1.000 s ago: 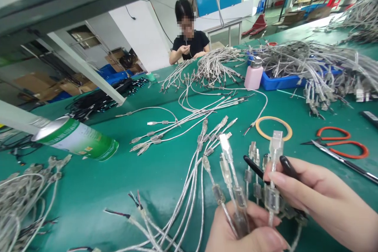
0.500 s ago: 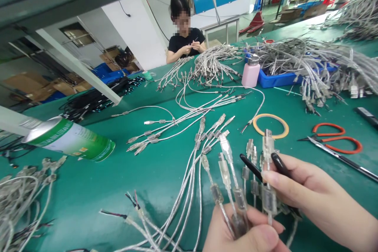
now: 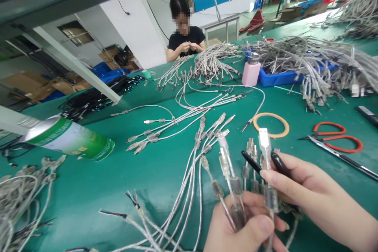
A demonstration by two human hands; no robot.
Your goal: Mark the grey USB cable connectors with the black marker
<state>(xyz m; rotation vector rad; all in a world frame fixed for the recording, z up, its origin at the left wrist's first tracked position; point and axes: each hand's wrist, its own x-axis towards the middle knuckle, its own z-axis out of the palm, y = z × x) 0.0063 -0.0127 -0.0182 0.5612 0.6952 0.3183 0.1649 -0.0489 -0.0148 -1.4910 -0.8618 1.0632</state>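
Observation:
My left hand (image 3: pixel 240 220) is closed around several clear-jacketed USB cables. Their plugs point up and away, and grey ferrite beads (image 3: pixel 217 189) sit just above my fingers. In my right hand (image 3: pixel 307 189), thumb and fingers pinch one USB cable below its plug (image 3: pixel 265 143), whose bright metal face is turned toward me. Two black handle-like ends (image 3: pixel 251 163) of a tool also stick out from the right hand; the rest of it is hidden. More USB plugs (image 3: pixel 250 147) show behind that pinched cable. Left of my hands lie loose USB cables (image 3: pixel 191 181) with bare coloured wire ends.
Orange-handled scissors (image 3: pixel 342 143), a black-handled blade tool (image 3: pixel 351 161) and a tape roll (image 3: pixel 271 125) lie right. Beyond are a pink bottle (image 3: pixel 251 74) and a blue tray (image 3: pixel 274 78) of cables. A green can (image 3: pixel 73 139) stands left. A co-worker (image 3: pixel 186 41) sits opposite.
The USB plug in my right hand has turned, so its flat metal face now shows. Both my hands stay nearly in place. The co-worker's hands have shifted slightly.

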